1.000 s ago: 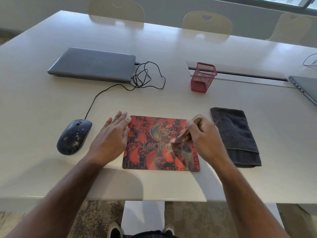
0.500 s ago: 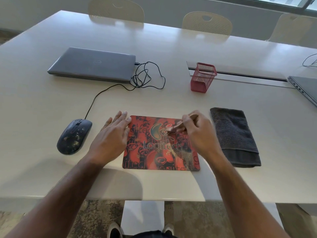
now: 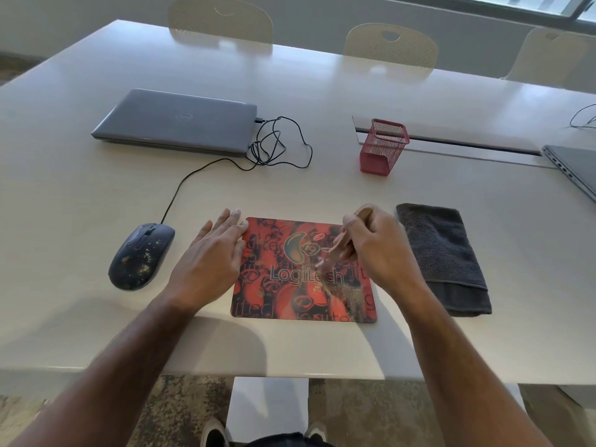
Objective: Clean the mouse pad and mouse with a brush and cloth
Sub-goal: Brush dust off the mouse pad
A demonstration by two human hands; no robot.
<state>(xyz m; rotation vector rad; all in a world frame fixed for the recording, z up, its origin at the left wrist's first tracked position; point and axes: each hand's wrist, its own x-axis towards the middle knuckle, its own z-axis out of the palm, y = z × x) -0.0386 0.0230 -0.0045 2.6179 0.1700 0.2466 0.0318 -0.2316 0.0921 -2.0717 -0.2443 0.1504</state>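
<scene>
A red and black Logitech mouse pad [image 3: 290, 291] lies near the table's front edge, with brownish dust on its right lower part. My left hand [image 3: 209, 262] rests flat, fingers straight, on the pad's left edge. My right hand [image 3: 377, 250] grips a small wooden-handled brush [image 3: 342, 243], whose blurred bristles touch the pad near the logo. A black wired mouse [image 3: 140, 256], speckled with dirt, sits left of the pad. A folded dark grey cloth [image 3: 445, 256] lies right of the pad.
A closed grey laptop [image 3: 177, 121] lies at the back left, the mouse's coiled cable [image 3: 274, 143] beside it. A red mesh pen holder [image 3: 383, 146] stands behind the pad. Another laptop's corner [image 3: 574, 169] shows at the right edge. Chairs stand beyond the table.
My right hand swept the brush up toward the pad's top, then back down toward the middle. My left hand stayed on the pad's left edge.
</scene>
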